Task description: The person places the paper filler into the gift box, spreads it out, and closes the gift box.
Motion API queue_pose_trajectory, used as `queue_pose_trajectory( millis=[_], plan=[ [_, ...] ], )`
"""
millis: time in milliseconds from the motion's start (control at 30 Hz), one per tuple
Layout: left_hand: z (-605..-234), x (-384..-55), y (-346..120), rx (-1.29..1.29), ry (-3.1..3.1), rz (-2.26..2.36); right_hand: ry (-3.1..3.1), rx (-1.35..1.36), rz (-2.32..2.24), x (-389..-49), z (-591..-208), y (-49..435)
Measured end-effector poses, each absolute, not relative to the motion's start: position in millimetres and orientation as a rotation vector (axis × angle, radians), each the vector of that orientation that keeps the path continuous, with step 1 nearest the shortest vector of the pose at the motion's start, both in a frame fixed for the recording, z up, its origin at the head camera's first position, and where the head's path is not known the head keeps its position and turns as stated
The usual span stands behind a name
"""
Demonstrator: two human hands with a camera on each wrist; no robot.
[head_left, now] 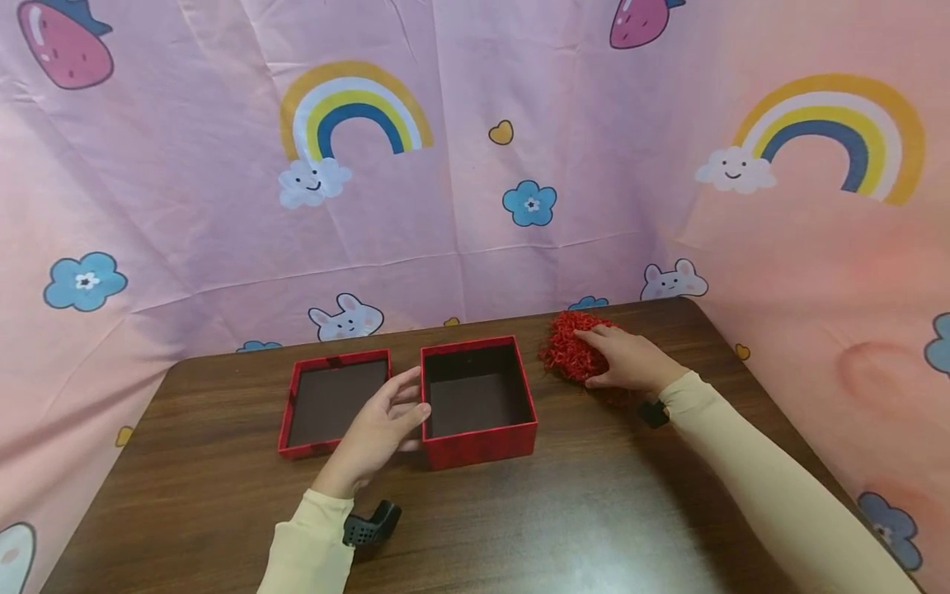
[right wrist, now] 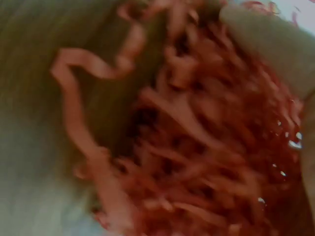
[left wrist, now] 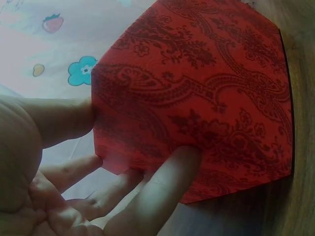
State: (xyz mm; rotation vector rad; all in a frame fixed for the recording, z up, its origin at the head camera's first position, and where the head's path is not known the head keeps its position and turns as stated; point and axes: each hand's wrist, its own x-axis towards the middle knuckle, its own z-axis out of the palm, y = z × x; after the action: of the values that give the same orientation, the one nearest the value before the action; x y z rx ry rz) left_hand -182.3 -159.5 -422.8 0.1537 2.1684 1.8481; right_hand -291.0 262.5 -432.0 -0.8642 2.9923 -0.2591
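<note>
An open red box (head_left: 480,445) with a dark inside stands at mid-table. My left hand (head_left: 384,421) holds its left side, thumb at the top rim and the other fingers spread along the outer wall. Close up in the left wrist view, the box wall (left wrist: 197,93) shows a dark paisley pattern, with fingertips (left wrist: 184,160) against it. To the right of the box lies a heap of red shredded paper (head_left: 567,346). My right hand (head_left: 631,359) grips this heap from its right side, thumb and fingers around it. Crinkled paper strips (right wrist: 197,147) fill much of the blurred right wrist view.
Left of the box lies its shallow red lid (head_left: 334,400), inside facing up, partly behind my left hand. The brown wooden table (head_left: 200,503) ends at the back against a printed pink cloth (head_left: 475,165). Another cloth side hangs along the right edge.
</note>
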Motion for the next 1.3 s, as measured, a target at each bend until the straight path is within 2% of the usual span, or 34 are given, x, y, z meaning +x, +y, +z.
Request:
queue_pose_trajectory(
  millis=[200, 433, 733, 1300],
  plan=[
    [-422.4, -182.6, -160.9, 0.153, 2.163, 1.843, 3.044, -0.901, -0.282, -293.8, -435.2, 260.2],
    [-421.0, -182.8, -160.7, 0.132, 2.18, 1.829, 3.076, -0.873, -0.333, -294.4, -421.7, 258.2],
    [-421.4, -183.0, -161.0, 0.161, 2.184, 1.827, 3.214, -1.024, -0.255, -292.1, -404.8, 260.1],
    [-424.9, -183.9, -162.9, 0.171, 2.184, 1.832, 3.067, -0.817, -0.545, -284.4, -375.5, 263.2]
  ],
)
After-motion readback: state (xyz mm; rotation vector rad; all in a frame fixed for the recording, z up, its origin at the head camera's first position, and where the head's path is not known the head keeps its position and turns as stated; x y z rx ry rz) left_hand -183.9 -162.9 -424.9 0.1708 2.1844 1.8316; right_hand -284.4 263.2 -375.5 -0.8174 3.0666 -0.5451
